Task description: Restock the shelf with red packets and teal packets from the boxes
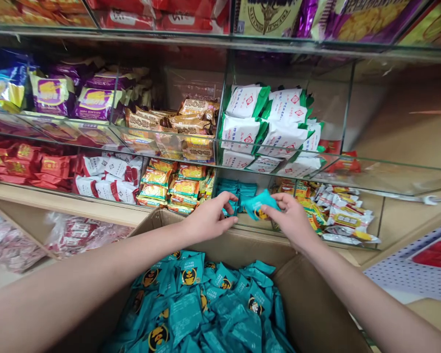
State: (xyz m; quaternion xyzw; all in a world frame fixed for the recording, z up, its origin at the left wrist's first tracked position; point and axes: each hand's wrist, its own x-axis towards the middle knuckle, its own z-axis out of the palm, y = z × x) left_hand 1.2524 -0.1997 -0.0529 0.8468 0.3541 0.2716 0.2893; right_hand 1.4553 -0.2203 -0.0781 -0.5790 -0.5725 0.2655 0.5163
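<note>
My right hand (288,213) pinches a small teal packet (260,204) with a black and yellow print, just in front of a low shelf compartment. To its left, my left hand (216,215) has its thumb and fingers apart, close to other teal packets (242,189) lying in that compartment. Its fingertips partly overlap those packets, and I cannot tell whether they touch. Below both hands, an open cardboard box (308,289) holds several loose teal packets (185,314) of the same kind.
Glass dividers split the shelves. Orange-green packets (185,189) flank the teal compartment on the left, mixed packets (347,215) on the right. White-green packets (244,130) sit above, behind a glass front edge (279,149). Plastic-wrapped goods (81,235) lie at lower left.
</note>
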